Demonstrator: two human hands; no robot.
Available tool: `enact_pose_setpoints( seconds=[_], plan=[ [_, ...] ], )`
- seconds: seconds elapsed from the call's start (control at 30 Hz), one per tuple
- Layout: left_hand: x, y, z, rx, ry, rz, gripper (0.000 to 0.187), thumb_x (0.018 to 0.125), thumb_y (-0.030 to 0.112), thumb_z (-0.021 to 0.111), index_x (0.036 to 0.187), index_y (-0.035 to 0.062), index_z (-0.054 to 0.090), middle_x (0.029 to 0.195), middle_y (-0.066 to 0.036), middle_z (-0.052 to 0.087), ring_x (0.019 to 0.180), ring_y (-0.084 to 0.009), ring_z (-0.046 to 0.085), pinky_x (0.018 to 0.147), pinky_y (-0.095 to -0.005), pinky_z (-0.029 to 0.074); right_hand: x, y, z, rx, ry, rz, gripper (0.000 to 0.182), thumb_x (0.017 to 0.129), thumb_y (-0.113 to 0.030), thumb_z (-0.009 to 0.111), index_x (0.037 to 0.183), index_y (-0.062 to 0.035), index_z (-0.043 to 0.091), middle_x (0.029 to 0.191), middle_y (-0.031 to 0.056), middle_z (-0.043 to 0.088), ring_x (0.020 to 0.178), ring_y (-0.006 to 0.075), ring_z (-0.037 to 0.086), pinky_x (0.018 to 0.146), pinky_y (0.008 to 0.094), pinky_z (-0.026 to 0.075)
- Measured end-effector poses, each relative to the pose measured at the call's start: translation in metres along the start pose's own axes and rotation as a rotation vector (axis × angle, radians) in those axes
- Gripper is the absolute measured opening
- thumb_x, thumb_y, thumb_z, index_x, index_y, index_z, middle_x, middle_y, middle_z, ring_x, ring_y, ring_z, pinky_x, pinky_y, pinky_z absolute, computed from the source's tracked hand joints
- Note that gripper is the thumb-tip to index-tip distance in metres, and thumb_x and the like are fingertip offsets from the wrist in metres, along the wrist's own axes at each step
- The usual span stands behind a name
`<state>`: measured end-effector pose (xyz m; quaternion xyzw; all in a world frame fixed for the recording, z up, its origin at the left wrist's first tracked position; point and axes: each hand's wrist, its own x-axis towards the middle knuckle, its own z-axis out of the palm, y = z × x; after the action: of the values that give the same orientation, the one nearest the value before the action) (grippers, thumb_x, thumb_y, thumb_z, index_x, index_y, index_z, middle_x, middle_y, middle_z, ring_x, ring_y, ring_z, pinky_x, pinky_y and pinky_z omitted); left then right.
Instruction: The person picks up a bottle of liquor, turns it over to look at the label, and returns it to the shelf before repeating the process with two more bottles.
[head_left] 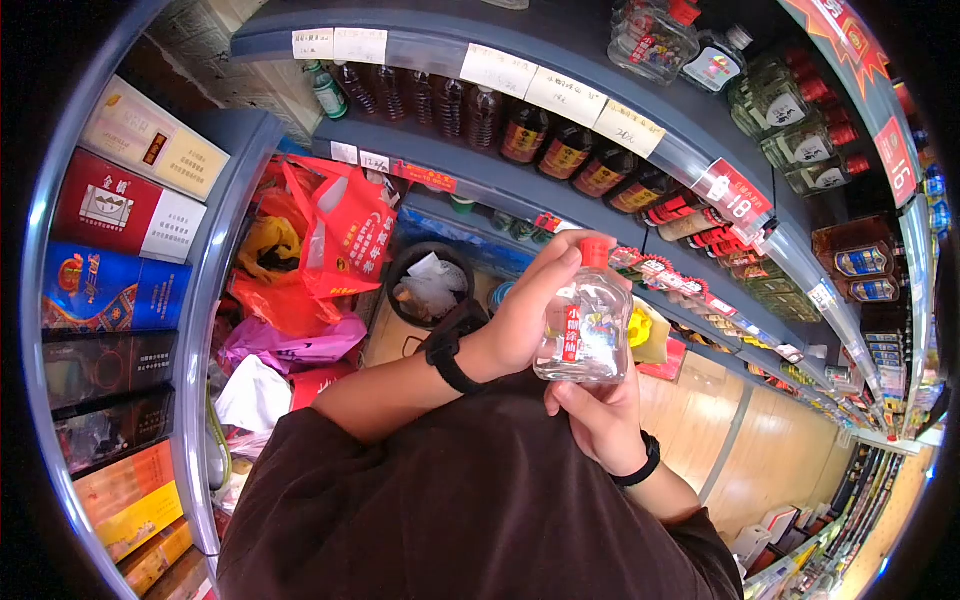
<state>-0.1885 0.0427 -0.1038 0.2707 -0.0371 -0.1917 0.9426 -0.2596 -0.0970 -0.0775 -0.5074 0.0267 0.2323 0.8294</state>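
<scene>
A clear glass liquor bottle (590, 335) with a red cap and a red label strip is held upright in front of my chest. My left hand (525, 305) grips it from the left, its thumb and fingers up by the neck and cap. Around the lower right side and base, my right hand (608, 425) holds the same bottle, thumb near its bottom edge. Some fingers of both hands are hidden behind the glass. A dark band circles each wrist.
Ahead, a shelf holds dark bottles (525, 132) above price tags (565, 95). Similar clear bottles (655, 45) stand higher up. Cigarette cartons (120, 205) fill the left rack. On the floor are red plastic bags (335, 235) and a dark waste bin (400, 310).
</scene>
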Motion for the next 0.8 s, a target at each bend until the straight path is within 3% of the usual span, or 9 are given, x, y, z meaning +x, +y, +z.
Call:
enact_pose_setpoints(
  seconds=[0.67, 0.73, 0.8],
  plan=[
    [-0.0005, -0.0020, -0.0013, 0.011, -0.005, 0.009, 0.046, 0.104, 0.037, 0.035, 0.137, 0.0055, 0.038, 0.115, -0.022, 0.060, 0.103, -0.0303, 0.064, 0.090, -0.0416, 0.054, -0.0003, 0.0020, 0.0007, 0.010, -0.008, -0.002, 0.075, 0.086, 0.009, 0.064, 0.147, -0.0116, 0.025, 0.113, 0.0075, 0.058, 0.089, 0.0132, 0.060, 0.069, 0.0276, 0.053],
    [-0.0012, -0.0028, -0.0021, -0.005, -0.004, 0.011, 0.046, 0.104, 0.037, 0.035, 0.137, 0.0055, 0.038, 0.115, -0.022, 0.060, 0.103, -0.0301, 0.064, 0.090, -0.0417, 0.054, -0.0012, 0.0020, 0.0001, -0.004, -0.011, -0.061, 0.056, 0.087, 0.005, 0.066, 0.135, -0.0073, 0.040, 0.117, 0.0110, 0.061, 0.094, 0.0175, 0.062, 0.067, 0.0321, 0.054],
    [-0.0002, -0.0033, -0.0018, -0.014, -0.010, 0.002, 0.046, 0.104, 0.037, 0.035, 0.138, 0.0055, 0.038, 0.116, -0.022, 0.060, 0.103, -0.0297, 0.064, 0.090, -0.0415, 0.054, -0.0015, 0.0031, 0.0017, 0.014, -0.002, -0.064, 0.056, 0.087, 0.005, 0.066, 0.135, -0.0073, 0.040, 0.117, 0.0111, 0.061, 0.094, 0.0176, 0.062, 0.067, 0.0321, 0.054]
  ],
)
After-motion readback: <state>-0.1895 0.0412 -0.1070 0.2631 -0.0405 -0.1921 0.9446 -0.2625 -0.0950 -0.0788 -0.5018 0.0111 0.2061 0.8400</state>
